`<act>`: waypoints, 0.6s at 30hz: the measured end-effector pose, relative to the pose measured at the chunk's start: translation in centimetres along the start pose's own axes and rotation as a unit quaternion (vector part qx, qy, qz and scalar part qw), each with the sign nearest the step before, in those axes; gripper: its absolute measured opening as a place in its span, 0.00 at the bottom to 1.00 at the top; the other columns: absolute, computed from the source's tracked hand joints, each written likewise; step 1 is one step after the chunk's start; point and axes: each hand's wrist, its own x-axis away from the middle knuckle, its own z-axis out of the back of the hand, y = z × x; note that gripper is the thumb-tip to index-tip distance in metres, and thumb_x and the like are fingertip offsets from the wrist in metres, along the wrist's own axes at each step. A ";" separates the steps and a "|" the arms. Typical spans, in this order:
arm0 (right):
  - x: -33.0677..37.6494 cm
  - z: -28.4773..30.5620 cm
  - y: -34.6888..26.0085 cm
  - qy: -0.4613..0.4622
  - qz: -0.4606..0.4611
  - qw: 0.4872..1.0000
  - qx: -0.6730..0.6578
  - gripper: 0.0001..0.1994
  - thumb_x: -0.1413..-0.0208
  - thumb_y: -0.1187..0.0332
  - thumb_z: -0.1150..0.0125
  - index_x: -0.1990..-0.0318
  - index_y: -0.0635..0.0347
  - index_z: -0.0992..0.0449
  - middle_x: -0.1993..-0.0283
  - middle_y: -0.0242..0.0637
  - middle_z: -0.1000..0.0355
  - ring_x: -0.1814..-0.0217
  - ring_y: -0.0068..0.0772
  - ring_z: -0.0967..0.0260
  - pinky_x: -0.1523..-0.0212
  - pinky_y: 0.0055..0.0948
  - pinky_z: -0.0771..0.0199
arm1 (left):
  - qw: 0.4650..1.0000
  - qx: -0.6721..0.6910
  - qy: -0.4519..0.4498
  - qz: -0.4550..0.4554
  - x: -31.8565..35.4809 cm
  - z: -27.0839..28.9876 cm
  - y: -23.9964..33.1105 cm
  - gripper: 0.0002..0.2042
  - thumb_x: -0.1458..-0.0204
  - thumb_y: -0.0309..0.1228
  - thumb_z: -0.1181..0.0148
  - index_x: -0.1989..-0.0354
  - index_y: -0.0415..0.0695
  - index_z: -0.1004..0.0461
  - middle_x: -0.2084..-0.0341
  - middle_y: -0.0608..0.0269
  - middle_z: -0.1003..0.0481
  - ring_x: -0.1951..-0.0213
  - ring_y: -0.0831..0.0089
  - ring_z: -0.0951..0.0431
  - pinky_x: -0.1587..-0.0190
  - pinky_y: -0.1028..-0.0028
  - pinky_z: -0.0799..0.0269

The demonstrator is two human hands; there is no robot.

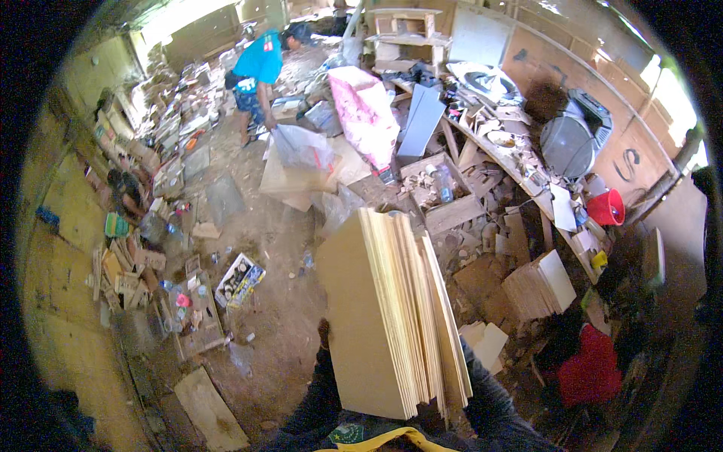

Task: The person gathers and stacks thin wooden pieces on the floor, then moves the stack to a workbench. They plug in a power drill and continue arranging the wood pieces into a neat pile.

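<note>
Nearest me is a thick stack of boards point(354, 324), held in front of the wearer's chest above the dirt floor point(279, 339), its pale edges facing me and its rightmost boards fanned slightly apart from the rest.

Going from the left, I have a heap of small wood blocks point(128, 279) on the floor, then a loose plank point(211, 410) and a printed carton point(239, 280). Farther back, a bent-over co-worker in a blue shirt point(260, 59) reaches down to a clear plastic bag point(301, 147).

The left forearm point(316, 392) rises from the lower edge, and the left hand point(324, 331) is clamped on the stack's left side, only partly visible to me. The right forearm point(493, 395) angles up and inward behind the boards; they hide the right hand, so I cannot tell how its fingers stand.

Past the stack, a wooden crate point(456, 216) holds a plastic bottle point(443, 183) beside the bench's left edge. A second board stack point(541, 286) stands on the floor by the bench's near end, and a red bucket point(606, 208) sits at the bench's right edge.
</note>
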 end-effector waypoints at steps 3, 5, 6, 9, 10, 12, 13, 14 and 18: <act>-0.4 -7.6 -3.7 -0.072 0.026 0.994 0.082 0.46 0.38 0.27 0.61 0.30 0.61 0.37 0.30 0.43 0.35 0.29 0.38 0.38 0.28 0.40 0.41 | 0.998 0.062 -0.009 -0.011 -1.8 0.4 2.0 0.40 0.47 0.53 0.33 0.32 0.38 0.38 0.41 0.52 0.28 0.43 0.55 0.25 0.40 0.57 0.27; 0.3 -11.3 -5.0 -0.064 0.011 0.984 0.165 0.46 0.39 0.27 0.59 0.30 0.62 0.37 0.30 0.43 0.35 0.30 0.38 0.37 0.29 0.39 0.40 | 0.996 0.086 -0.025 -0.016 -3.4 0.5 3.6 0.40 0.47 0.53 0.34 0.33 0.38 0.38 0.41 0.52 0.28 0.43 0.55 0.25 0.41 0.57 0.26; 0.3 -12.7 -5.0 -0.089 0.019 0.969 0.228 0.46 0.39 0.28 0.57 0.30 0.63 0.37 0.31 0.43 0.34 0.31 0.38 0.36 0.30 0.39 0.39 | 0.995 0.098 -0.029 -0.022 -4.1 0.5 4.3 0.40 0.47 0.53 0.34 0.33 0.38 0.38 0.41 0.52 0.28 0.43 0.55 0.25 0.41 0.57 0.26; -3.3 -14.9 -4.5 -0.066 0.089 0.891 0.440 0.44 0.39 0.32 0.48 0.31 0.64 0.36 0.35 0.43 0.30 0.33 0.37 0.34 0.33 0.38 0.34 | 0.991 0.120 -0.051 -0.030 -6.9 0.8 6.2 0.39 0.46 0.54 0.35 0.33 0.39 0.37 0.41 0.52 0.27 0.43 0.55 0.25 0.41 0.56 0.25; -5.5 -15.0 -3.5 -0.035 0.100 0.871 0.479 0.44 0.39 0.32 0.47 0.31 0.64 0.36 0.35 0.43 0.30 0.34 0.37 0.34 0.34 0.38 0.34 | 0.990 0.125 -0.062 -0.032 -8.1 1.1 6.7 0.39 0.46 0.54 0.35 0.33 0.39 0.37 0.41 0.52 0.27 0.44 0.55 0.25 0.41 0.56 0.25; -10.2 -14.4 -2.5 -0.028 0.104 0.847 0.521 0.39 0.36 0.36 0.49 0.33 0.63 0.34 0.36 0.44 0.29 0.35 0.38 0.34 0.34 0.37 0.35 | 0.987 0.133 -0.089 -0.037 -11.1 2.3 7.6 0.39 0.46 0.54 0.36 0.33 0.39 0.37 0.41 0.52 0.27 0.44 0.56 0.25 0.42 0.56 0.25; -12.8 -14.1 -2.3 -0.036 0.123 0.841 0.526 0.35 0.33 0.38 0.51 0.35 0.62 0.32 0.39 0.39 0.28 0.38 0.35 0.33 0.36 0.36 0.34 | 0.977 0.155 -0.139 -0.037 -13.1 3.3 8.1 0.39 0.45 0.55 0.36 0.33 0.39 0.36 0.42 0.52 0.27 0.44 0.56 0.24 0.42 0.56 0.25; -15.1 -13.9 -2.1 -0.074 0.128 0.874 0.462 0.31 0.31 0.41 0.52 0.37 0.60 0.30 0.43 0.35 0.28 0.41 0.32 0.33 0.37 0.35 0.34 | 0.985 0.117 -0.117 -0.041 -15.1 4.3 8.4 0.38 0.45 0.55 0.36 0.34 0.39 0.36 0.42 0.52 0.27 0.44 0.56 0.24 0.42 0.56 0.24; -20.5 -14.7 -4.3 -0.123 -0.003 0.955 0.271 0.22 0.30 0.46 0.51 0.43 0.53 0.28 0.52 0.26 0.28 0.49 0.20 0.33 0.48 0.27 0.27 | 0.986 0.050 -0.126 -0.096 -23.8 9.1 9.2 0.37 0.44 0.55 0.39 0.35 0.39 0.35 0.42 0.53 0.27 0.45 0.58 0.24 0.43 0.57 0.24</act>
